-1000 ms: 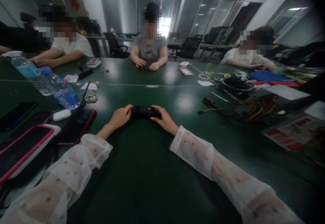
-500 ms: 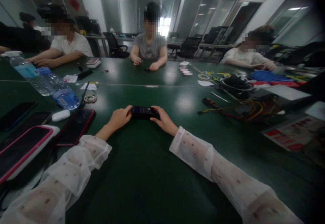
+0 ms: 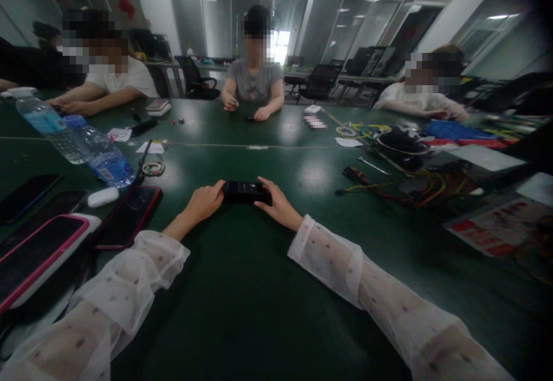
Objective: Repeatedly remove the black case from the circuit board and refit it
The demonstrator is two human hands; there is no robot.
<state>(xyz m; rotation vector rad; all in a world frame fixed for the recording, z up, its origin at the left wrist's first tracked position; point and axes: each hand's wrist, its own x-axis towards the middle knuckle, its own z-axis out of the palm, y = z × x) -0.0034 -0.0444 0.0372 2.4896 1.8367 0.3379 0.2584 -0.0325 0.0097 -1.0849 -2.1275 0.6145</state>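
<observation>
A small black box-shaped device (image 3: 243, 192) with a dark display on its upper face sits on the green table in front of me. Its exact kind is not clear. My left hand (image 3: 209, 199) grips its left end, fingers curled at the edge. At the opposite end, my right hand (image 3: 277, 204) holds it between the thumb in front and the fingers behind. Sheer white dotted sleeves cover both forearms. Parts of the device's ends are hidden by my fingers.
To my left lie several phones, including a red-edged phone (image 3: 132, 215), a white earbud case (image 3: 102, 197) and water bottles (image 3: 101, 153). On the right are a wrench (image 3: 374, 166), bundled cables (image 3: 415, 188) and a metal box (image 3: 486, 156). Co-workers sit across the table (image 3: 242, 312).
</observation>
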